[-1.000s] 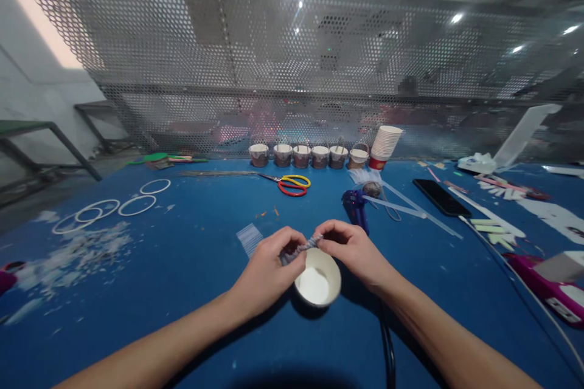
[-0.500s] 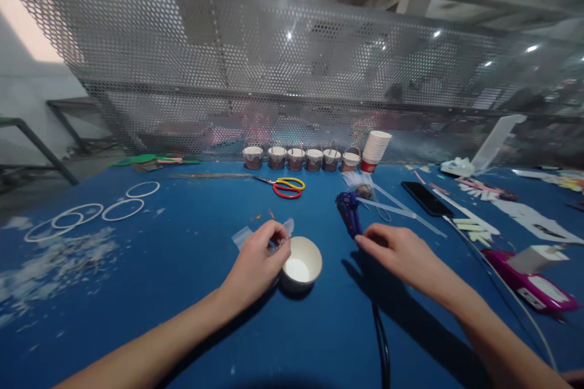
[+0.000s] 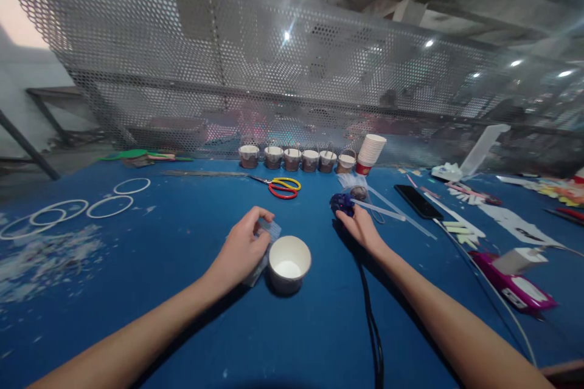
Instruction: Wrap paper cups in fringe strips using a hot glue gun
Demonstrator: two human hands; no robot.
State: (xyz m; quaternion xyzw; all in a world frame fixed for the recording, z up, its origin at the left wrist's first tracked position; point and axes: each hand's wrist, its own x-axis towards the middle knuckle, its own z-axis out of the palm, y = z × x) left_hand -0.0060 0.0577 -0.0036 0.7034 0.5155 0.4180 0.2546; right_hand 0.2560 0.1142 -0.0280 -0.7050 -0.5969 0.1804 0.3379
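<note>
My left hand point(image 3: 246, 244) has its fingers pinched on a translucent, grid-patterned sheet point(image 3: 274, 230), part of which hangs below the hand. Just right of it stands a paper cup point(image 3: 289, 264), upright, white inside with a dark outer wall. My right hand point(image 3: 360, 228) is closed round the handle of a blue glue gun point(image 3: 340, 202). A clear glue stick point(image 3: 381, 209) juts from the gun's rear toward the right. The gun's black cord point(image 3: 368, 304) runs down toward me.
Scissors point(image 3: 283, 187), several coated cups point(image 3: 292, 159) and a cup stack point(image 3: 371, 152) lie toward the mesh screen point(image 3: 292, 61). White rings point(image 3: 109, 206) and scraps point(image 3: 55, 258) are left. A phone point(image 3: 418, 201) and a magenta device point(image 3: 513, 282) sit right.
My right hand has moved forward and closed round the glue gun's handle, and the gun has turned. My left hand has drawn slightly away from the cup with the sheet. The view shifts slightly.
</note>
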